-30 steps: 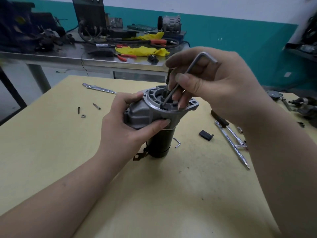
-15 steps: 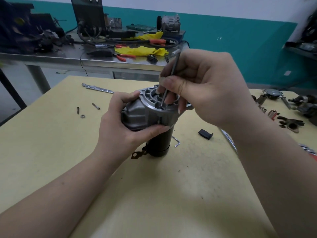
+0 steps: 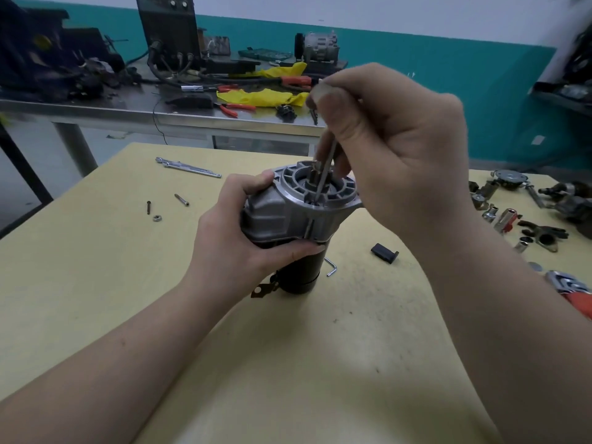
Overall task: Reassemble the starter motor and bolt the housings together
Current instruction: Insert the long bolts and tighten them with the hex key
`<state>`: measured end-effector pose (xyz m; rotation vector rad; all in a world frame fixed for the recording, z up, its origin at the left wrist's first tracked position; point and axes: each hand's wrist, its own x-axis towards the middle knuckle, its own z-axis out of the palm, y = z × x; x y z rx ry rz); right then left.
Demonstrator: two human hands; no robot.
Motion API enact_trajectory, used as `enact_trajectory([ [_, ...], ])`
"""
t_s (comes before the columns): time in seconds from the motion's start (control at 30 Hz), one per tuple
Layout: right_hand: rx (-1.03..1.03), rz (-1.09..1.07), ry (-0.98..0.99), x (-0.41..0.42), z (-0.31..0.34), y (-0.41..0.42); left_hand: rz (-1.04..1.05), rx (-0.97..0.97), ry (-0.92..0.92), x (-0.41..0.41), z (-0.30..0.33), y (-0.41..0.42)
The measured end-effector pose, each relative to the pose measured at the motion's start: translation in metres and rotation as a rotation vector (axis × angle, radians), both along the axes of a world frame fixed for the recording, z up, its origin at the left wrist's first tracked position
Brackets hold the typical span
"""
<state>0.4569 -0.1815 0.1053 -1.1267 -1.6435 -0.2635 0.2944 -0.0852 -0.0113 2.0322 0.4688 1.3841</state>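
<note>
The starter motor [image 3: 288, 216] stands upright on the yellow table [image 3: 96, 283], grey aluminium housing on top and black cylindrical body below. My left hand [image 3: 234, 248] grips the housing from the left, thumb along its lower edge. Above it, my right hand [image 3: 384, 155] pinches a thin hex key [image 3: 325, 174]. The key's long leg points down into a bolt head on the housing's front flange. Its upper bend is hidden inside my fingers.
Two loose bolts [image 3: 181, 200] and a nut [image 3: 156, 218] lie left of the motor, with a ratchet extension [image 3: 189, 167] behind them. A small hex key [image 3: 331, 267], a black clip [image 3: 384, 253], sockets and motor parts [image 3: 541, 232] lie right. A cluttered steel bench [image 3: 160, 110] stands behind.
My right hand has turned the hex key, so its bent end swung from the right into my fingers. The head camera has shifted slightly left. My left hand keeps its grip.
</note>
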Motion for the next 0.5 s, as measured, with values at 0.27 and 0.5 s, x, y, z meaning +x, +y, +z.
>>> enact_trajectory([
  [0.27, -0.184, -0.304, -0.006, -0.017, 0.023, 0.011, 0.031, 0.004, 0.003, 0.001, -0.001, -0.003],
  [0.5, -0.586, 0.298, 0.339, 0.009, 0.032, -0.002, 0.024, 0.002, -0.023, -0.001, -0.004, 0.001],
])
